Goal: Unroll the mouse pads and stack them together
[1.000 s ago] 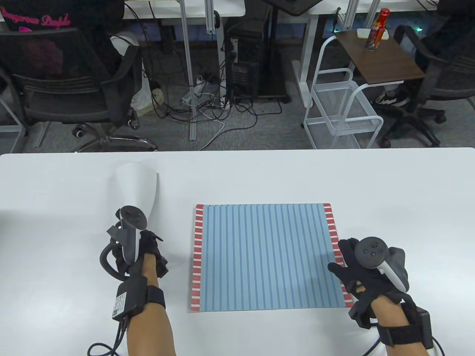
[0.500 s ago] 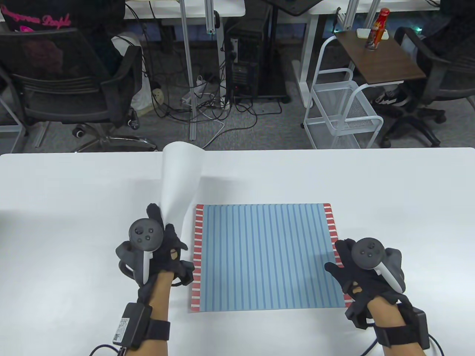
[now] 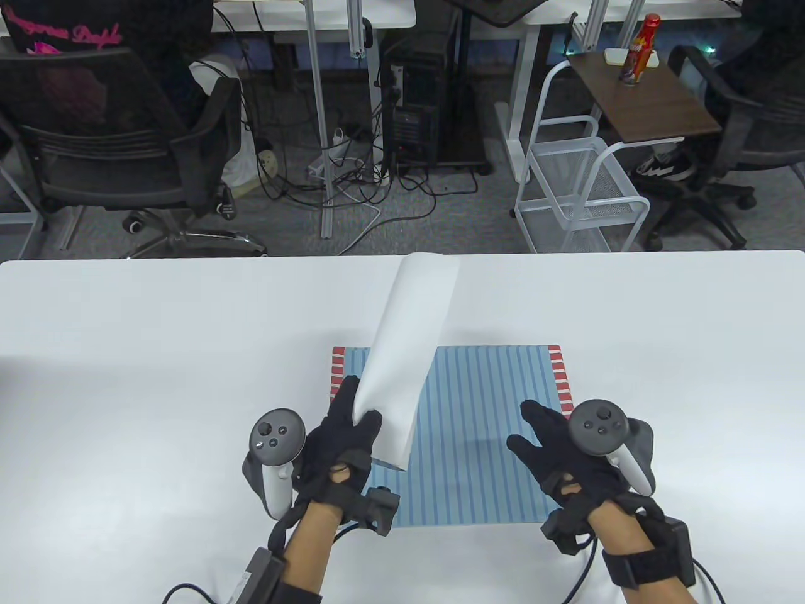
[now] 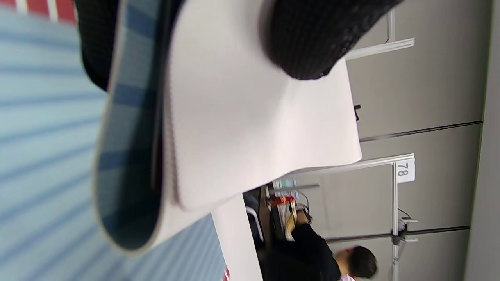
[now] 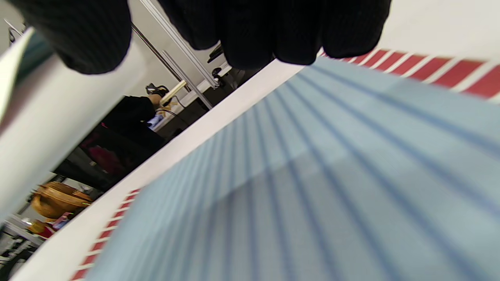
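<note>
**White roll held above the flat pad**

White table (image 3: 126, 377) lies bare on either side of the striped pad (image 3: 484, 440), which is flat at centre with red-and-white end borders. Over its left half the left hand (image 3: 343, 434) grips the roll (image 3: 409, 352) (blue stripes inside, per the left wrist view), fingers clamped on its near end. Right hand (image 3: 560, 453) hovers over the pad's right part, fingers spread. A "78" tag (image 4: 404, 170) shows behind.

You have two mouse pads here: one flat blue-striped fabric pad with red-and-white edge bands (image 3: 490, 434) and one rolled pad showing its white underside (image 3: 409, 352). You also have two black-gloved hands, left (image 3: 343, 450) and right (image 3: 566, 456).
</note>
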`<state>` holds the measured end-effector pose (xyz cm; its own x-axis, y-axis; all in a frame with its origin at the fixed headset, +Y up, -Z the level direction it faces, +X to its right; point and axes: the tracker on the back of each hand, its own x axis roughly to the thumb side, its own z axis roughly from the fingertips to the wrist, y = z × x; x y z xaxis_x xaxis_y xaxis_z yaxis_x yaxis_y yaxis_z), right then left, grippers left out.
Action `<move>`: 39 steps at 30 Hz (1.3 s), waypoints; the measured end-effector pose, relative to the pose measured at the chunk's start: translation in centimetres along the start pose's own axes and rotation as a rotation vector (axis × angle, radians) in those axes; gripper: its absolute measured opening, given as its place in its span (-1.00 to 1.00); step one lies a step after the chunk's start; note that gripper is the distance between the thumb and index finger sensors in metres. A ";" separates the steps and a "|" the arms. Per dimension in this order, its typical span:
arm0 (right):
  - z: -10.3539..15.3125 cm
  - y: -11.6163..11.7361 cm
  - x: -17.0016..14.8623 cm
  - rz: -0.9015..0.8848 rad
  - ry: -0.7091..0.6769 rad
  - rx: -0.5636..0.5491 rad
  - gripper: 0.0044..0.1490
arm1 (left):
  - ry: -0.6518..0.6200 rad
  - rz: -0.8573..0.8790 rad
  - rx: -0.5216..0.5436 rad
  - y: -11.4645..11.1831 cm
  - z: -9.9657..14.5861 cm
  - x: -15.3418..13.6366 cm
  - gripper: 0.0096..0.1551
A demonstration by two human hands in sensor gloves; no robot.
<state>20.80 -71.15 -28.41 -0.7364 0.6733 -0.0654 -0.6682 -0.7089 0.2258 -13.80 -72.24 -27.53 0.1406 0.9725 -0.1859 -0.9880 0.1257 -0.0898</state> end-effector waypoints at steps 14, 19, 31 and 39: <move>-2.2 4.6 1.3 -0.700 0.049 0.258 -0.01 | 0.065 0.273 -0.629 -4.4 -0.9 -2.7 -0.14; -2.1 4.4 1.1 -0.681 0.032 0.199 -0.13 | 0.059 0.229 -0.628 -4.5 -0.9 -2.8 -0.10; -1.0 3.9 1.2 -0.431 -0.042 0.140 -0.22 | 0.038 0.410 -0.608 -2.5 -0.9 -2.6 0.16; -0.8 3.7 0.6 -0.429 -0.045 0.142 -0.23 | 0.108 0.294 -0.412 0.1 -1.1 -2.4 -0.13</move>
<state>17.76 -73.54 -28.34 -0.3888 0.9105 -0.1407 -0.8884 -0.3300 0.3190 -14.16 -74.81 -28.13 -0.1120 0.9266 -0.3590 -0.8825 -0.2588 -0.3926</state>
